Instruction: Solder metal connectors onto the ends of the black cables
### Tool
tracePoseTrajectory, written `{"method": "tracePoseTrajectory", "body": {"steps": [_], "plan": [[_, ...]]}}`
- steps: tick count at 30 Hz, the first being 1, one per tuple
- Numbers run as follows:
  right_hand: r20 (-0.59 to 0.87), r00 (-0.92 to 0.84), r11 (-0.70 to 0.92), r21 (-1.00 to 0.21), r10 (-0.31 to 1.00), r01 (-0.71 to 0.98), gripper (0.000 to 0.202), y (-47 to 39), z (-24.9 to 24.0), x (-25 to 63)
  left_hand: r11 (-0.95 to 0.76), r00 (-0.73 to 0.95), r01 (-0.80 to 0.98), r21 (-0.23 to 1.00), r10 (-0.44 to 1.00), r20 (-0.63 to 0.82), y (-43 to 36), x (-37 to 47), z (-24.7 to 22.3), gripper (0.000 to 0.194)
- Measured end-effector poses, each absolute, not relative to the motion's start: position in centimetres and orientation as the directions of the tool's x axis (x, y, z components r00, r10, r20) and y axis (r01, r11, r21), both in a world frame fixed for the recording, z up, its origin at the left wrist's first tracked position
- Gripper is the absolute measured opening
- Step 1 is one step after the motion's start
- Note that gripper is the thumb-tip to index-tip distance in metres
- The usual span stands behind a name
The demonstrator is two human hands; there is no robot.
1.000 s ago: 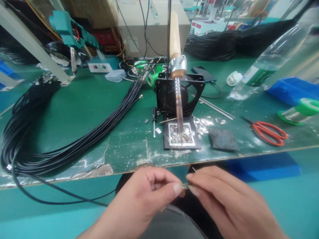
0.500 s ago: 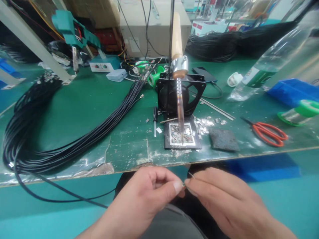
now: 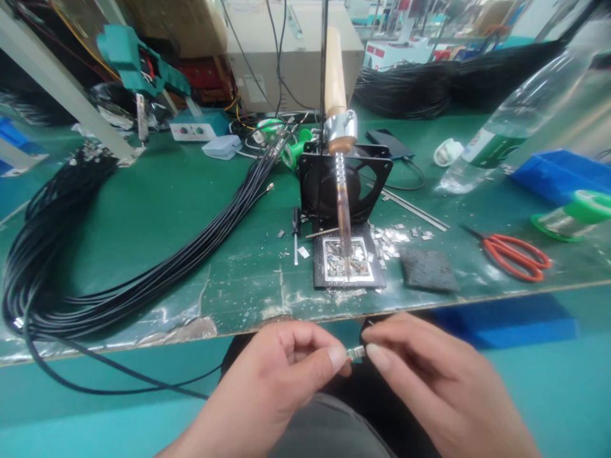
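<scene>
In front of my body, below the bench edge, my left hand (image 3: pixel 291 362) is closed, thumb and forefinger pinching a small connector (image 3: pixel 354 353) with a silvery metal end and greenish and orange parts. My right hand (image 3: pixel 429 375) comes from the other side, its thumb and forefinger pinched at the connector's metal end. A thin light tip pokes up by the right fingertips; what it belongs to is mostly hidden. A black cable (image 3: pixel 143 381) runs from the coil toward my left wrist and vanishes behind it.
A soldering iron (image 3: pixel 341 172) hangs tip down over a scrap-filled tray (image 3: pixel 324 261), before a black fan (image 3: pixel 310 184). Bundled black cables (image 3: pixel 181 267) lie left. Orange-handled scissors (image 3: pixel 518 254), a grey pad (image 3: pixel 428 268), a solder spool (image 3: pixel 573 216) and a bottle (image 3: pixel 525 114) stand right.
My right hand's fingers have shifted and opened out somewhat, so more of the connector shows between the hands. The thin wire that stuck up by the right fingers is now mostly hidden. My left hand has hardly moved.
</scene>
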State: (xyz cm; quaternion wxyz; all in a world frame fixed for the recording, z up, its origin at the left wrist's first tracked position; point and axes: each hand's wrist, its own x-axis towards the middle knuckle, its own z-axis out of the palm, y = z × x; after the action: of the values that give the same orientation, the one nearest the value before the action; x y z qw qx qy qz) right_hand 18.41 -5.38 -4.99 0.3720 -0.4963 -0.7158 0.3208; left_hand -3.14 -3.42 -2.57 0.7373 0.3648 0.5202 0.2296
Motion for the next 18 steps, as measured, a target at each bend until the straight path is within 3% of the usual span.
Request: {"method": "tracePoseTrajectory", "body": {"steps": [3,6,9,18], "plan": [[-0.073,-0.229,0.024,-0.92,0.971,0.392,0.025,-5.6,-4.8,17.8,0.617,0.346,0.044,0.786,0.728,-0.591,-3.3,-3.0,-2.5,0.027],[-0.214,-0.215,-0.132,-0.931,0.953,0.34,0.033,-5.6,-4.6,17.4,0.61,0.345,0.046,0.791,0.733,-0.586,-3.3,-2.9,-2.6,0.024],[-0.271,-0.21,-0.209,-0.938,0.939,0.277,0.035,-5.7,-4.6,17.2,0.612,0.341,0.038,0.79,0.735,-0.586,-3.6,-2.9,-2.7,0.024],[-0.292,-0.211,-0.243,-0.942,0.933,0.232,0.037,-6.2,-5.0,17.1,0.602,0.288,0.104,0.792,0.743,-0.604,-4.0,-2.4,-2.8,0.027]]}}
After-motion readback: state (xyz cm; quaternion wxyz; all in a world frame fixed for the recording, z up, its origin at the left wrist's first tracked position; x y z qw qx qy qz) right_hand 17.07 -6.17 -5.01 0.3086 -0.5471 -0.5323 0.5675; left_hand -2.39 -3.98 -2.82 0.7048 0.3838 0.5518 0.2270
